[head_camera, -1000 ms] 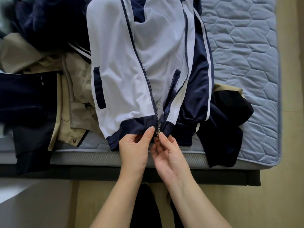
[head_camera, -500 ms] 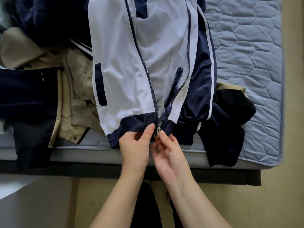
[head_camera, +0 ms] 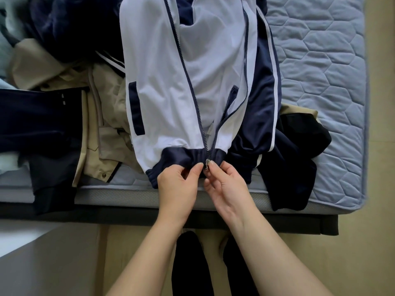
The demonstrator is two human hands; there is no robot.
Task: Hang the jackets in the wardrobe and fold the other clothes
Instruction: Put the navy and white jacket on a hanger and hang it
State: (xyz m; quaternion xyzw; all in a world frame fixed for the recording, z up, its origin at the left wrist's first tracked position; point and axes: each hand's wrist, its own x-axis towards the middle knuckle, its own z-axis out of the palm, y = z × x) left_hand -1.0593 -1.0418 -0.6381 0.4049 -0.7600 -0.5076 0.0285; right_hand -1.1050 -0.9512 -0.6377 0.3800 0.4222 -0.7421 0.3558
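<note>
A white and navy track jacket [head_camera: 162, 86] lies front-up on the bed, its zip open down to the navy hem band. My left hand [head_camera: 178, 186] pinches the hem band just left of the zip's bottom end. My right hand [head_camera: 227, 184] pinches the metal zip slider [head_camera: 207, 162] at the hem. The two zip halves meet at the slider and spread apart above it. A beige jacket [head_camera: 106, 116] lies crumpled to the left, partly under the track jacket.
Dark navy clothes [head_camera: 36, 120] are piled at the left and a black garment [head_camera: 299, 146] hangs over the bed edge at the right. The quilted blue mattress [head_camera: 324, 71] stretches to the right. My legs stand on the wooden floor [head_camera: 363, 253] by the bed frame.
Both hands stayed at the zip's bottom end. The hem band has bunched together there and the two jacket fronts now sit closer at the slider.
</note>
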